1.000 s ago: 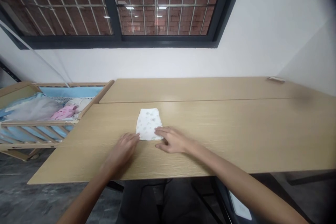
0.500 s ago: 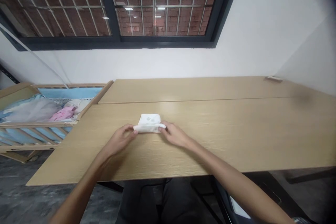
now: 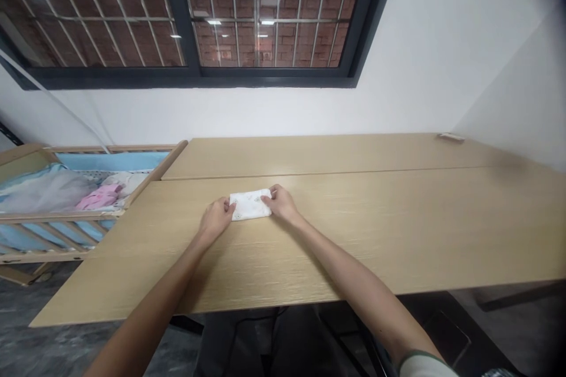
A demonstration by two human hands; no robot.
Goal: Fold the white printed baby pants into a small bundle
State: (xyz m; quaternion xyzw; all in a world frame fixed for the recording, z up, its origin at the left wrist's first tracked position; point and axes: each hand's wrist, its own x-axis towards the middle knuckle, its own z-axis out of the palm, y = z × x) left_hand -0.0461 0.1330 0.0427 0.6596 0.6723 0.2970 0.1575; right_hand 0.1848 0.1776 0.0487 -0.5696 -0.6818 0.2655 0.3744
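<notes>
A small white cloth with a faint print lies folded into a short rectangle on the light wooden table. My left hand pinches its left edge and my right hand pinches its right edge. Both hands have fingers curled onto the cloth, pressing it down against the tabletop.
A wooden crib with blue lining, a pink garment and pale bedding stands at the table's left end. A small flat object lies at the far right corner by the white wall. A barred window sits above.
The cloth lay longer a second ago; both hands lifted its near edge and folded it away from me, so it is now half as deep. The hands moved forward with it.
</notes>
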